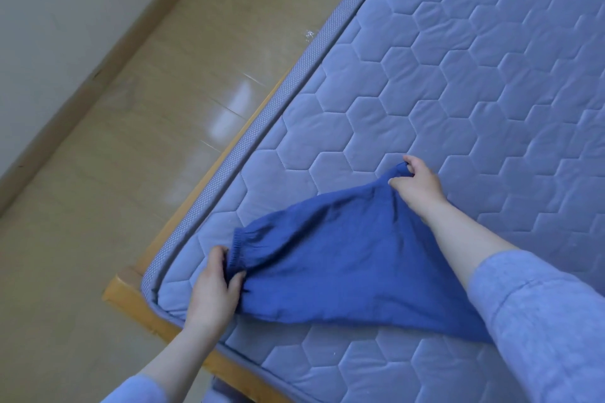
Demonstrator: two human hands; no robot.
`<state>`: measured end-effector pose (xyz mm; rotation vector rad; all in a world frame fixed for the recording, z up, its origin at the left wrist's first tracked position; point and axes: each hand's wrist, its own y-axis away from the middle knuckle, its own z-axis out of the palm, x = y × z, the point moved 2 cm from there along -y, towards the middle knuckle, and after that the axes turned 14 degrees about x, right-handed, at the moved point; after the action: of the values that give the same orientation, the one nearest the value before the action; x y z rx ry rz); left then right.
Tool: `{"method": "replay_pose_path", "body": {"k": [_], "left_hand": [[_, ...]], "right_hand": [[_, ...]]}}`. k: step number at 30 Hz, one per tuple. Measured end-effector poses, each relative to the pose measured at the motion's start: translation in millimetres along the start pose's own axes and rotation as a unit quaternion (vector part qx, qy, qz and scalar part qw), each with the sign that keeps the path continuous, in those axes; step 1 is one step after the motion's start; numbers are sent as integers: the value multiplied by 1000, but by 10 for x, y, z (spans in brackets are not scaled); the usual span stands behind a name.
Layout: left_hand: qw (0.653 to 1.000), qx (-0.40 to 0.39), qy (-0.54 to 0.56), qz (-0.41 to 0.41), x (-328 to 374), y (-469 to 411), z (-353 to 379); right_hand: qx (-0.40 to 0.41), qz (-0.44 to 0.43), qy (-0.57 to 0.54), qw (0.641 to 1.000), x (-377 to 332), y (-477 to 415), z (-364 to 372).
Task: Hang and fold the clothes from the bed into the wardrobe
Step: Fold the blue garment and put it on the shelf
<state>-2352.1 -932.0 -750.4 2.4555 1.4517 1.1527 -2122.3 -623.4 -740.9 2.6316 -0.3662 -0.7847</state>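
- A person in light blue long sleeves (540,321) is leaning over a bed, both arms reaching out over a pale blue mattress (458,75) quilted in a hexagon pattern.
- A dark blue cotton garment (343,258) with a gathered elastic cuff is lying near the corner of the mattress, partly lifted off the surface and stretched between the two hands.
- The left hand (214,288) is pinching the garment at its elastic end, thumb on top and fingers curled beneath the cloth, close to the mattress edge.
- The right hand (417,181) is gripping the opposite corner of the garment, farther in on the mattress, fingers curled round a raised fold of fabric.
- A light wooden bed frame (137,301) is showing beneath the mattress corner.
- Glossy beige floor tiles (131,157) are running alongside the bed to a pale wall (49,10) with a tan skirting board.
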Motion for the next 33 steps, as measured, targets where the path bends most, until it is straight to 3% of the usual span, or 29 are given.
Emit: {"method": "replay_pose_path", "body": {"k": [4,10,15,23,29,33], "left_hand": [[998,34,-36,24,167,37,16],[987,71,-103,103,578,13,-95],[994,-31,-31,97,1035,130,84],[966,-124,-52,221,1734,654,851],[953,-161,-44,252,2154,1257,1628],[936,-163,-56,308,2418,1527,2087]], "right_hand": [[32,-41,38,998,17,85,-26],[46,-5,4,999,222,483,-201],[46,34,-34,998,654,967,-409],[94,90,-36,991,1812,1107,-1078],[138,48,21,989,2641,969,-1697],[127,7,76,989,3044,807,-1949]]}}
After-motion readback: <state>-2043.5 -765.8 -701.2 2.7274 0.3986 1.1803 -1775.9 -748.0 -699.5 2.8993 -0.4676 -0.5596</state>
